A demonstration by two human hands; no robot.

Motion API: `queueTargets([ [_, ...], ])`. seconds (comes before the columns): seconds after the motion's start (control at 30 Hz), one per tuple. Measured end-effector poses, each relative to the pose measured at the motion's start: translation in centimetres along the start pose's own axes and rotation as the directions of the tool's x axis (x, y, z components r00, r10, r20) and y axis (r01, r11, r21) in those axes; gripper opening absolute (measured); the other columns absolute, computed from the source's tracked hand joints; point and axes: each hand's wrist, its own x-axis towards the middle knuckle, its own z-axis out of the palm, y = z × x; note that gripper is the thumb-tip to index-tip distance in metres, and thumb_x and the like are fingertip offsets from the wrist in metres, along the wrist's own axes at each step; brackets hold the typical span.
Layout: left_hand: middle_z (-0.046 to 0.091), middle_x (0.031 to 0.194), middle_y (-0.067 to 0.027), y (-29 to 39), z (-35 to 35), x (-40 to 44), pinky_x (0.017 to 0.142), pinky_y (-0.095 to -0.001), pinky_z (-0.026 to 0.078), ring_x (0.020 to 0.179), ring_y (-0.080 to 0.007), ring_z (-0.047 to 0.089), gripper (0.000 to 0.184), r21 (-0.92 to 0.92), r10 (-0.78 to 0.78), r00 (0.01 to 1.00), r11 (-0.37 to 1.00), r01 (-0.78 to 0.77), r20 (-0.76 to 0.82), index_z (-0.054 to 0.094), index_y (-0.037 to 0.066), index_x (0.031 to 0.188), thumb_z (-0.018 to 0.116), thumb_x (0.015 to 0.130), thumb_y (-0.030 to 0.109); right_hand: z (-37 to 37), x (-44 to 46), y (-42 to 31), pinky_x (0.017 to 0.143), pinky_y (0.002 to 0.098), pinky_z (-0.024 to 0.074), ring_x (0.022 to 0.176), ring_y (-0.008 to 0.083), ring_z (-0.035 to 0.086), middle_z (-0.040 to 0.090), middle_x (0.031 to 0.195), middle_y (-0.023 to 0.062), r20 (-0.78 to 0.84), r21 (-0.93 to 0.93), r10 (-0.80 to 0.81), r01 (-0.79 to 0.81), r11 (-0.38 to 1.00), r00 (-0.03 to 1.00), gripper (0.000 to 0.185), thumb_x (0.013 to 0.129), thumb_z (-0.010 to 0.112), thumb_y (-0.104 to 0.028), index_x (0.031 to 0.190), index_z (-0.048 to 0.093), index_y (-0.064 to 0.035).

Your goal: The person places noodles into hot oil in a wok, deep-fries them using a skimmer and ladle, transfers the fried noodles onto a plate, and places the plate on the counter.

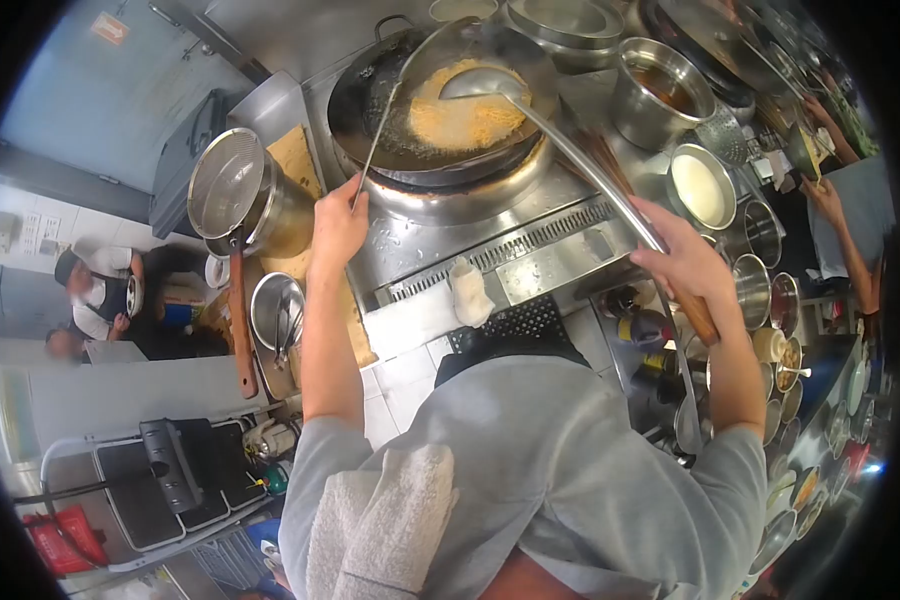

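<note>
My left hand [340, 222] is closed on the lower end of a thin metal edge or rod [382, 125], which runs up across the wok; its full shape is unclear. The dark wok [345, 115] sits on a round steel burner ring, with bubbling liquid at its left side. Golden, crumbly-looking food [460, 125] lies in the middle. My right hand [688, 250] grips a long-handled ladle [595, 175] near its wooden end. The ladle's bowl [482, 84] rests at or just over the food; contact is hard to make out.
Left of the wok, a mesh strainer [228, 180] lies over a metal pot, near a bowl with utensils [277, 315]. On the right stand a pot of brown liquid [660, 90] and a bowl of white contents [702, 188]. Other people's hands [823, 200] work at far right.
</note>
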Motion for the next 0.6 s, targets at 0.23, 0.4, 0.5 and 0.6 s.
queueTargets([
  [0.23, 0.067, 0.097, -0.027, 1.8, -2.8, -3.9, 0.078, -0.0384, 0.051, 0.086, -0.0393, 0.067, 0.036, -0.042, -0.107, 0.992, 0.993, 0.11, 0.072, 0.061, 0.001, 0.124, 0.061, 0.088, 0.008, -1.5, 2.4, 1.7, 0.039, 0.0268, 0.0408, 0.047, 0.0088, 0.047, 0.053, 0.071, 0.0028, 0.035, -0.007, 0.008, -0.007, 1.0, 0.999, 0.07, 0.085, 0.065, -0.004, 0.147, 0.032, -0.0026],
  [0.4, 0.067, 0.098, -0.0268, 0.7, -4.0, -3.9, 0.078, -0.0372, 0.051, 0.082, -0.0377, 0.068, 0.037, -0.032, -0.157, 0.985, 0.987, 0.16, 0.067, 0.061, 0.002, 0.124, 0.062, 0.088, 0.009, -1.7, 0.6, 0.1, 0.039, 0.026, 0.0401, 0.046, 0.0088, 0.046, 0.052, 0.069, 0.0027, -0.007, -0.078, -0.031, 0.03, 0.996, 0.999, 0.07, 0.085, 0.064, -0.004, 0.147, 0.032, -0.0027],
  [0.5, 0.068, 0.093, -0.0247, 0.1, -2.5, -2.3, 0.075, -0.0354, 0.05, 0.077, -0.0304, 0.065, 0.036, -0.003, -0.07, 0.997, 0.998, 0.07, 0.024, 0.061, 0.002, 0.124, 0.062, 0.089, 0.01, -1.7, -0.8, -0.4, 0.039, 0.0252, 0.0395, 0.045, 0.0087, 0.045, 0.051, 0.067, 0.0025, 0.047, -0.033, 0.014, -0.012, 0.999, 0.999, 0.07, 0.085, 0.064, -0.003, 0.147, 0.032, -0.003],
  [0.6, 0.069, 0.085, -0.0204, 0.1, -1.5, -1.8, 0.067, -0.0322, 0.048, 0.067, -0.0161, 0.06, 0.037, -0.004, -0.047, 0.997, 0.999, 0.047, 0.059, 0.061, 0.004, 0.126, 0.062, 0.09, 0.012, -2.1, -0.3, 0.2, 0.039, 0.025, 0.0394, 0.045, 0.0086, 0.045, 0.051, 0.067, 0.0025, 0.098, -0.011, 0.046, -0.045, 0.999, 0.994, 0.07, 0.085, 0.064, -0.002, 0.147, 0.032, -0.003],
])
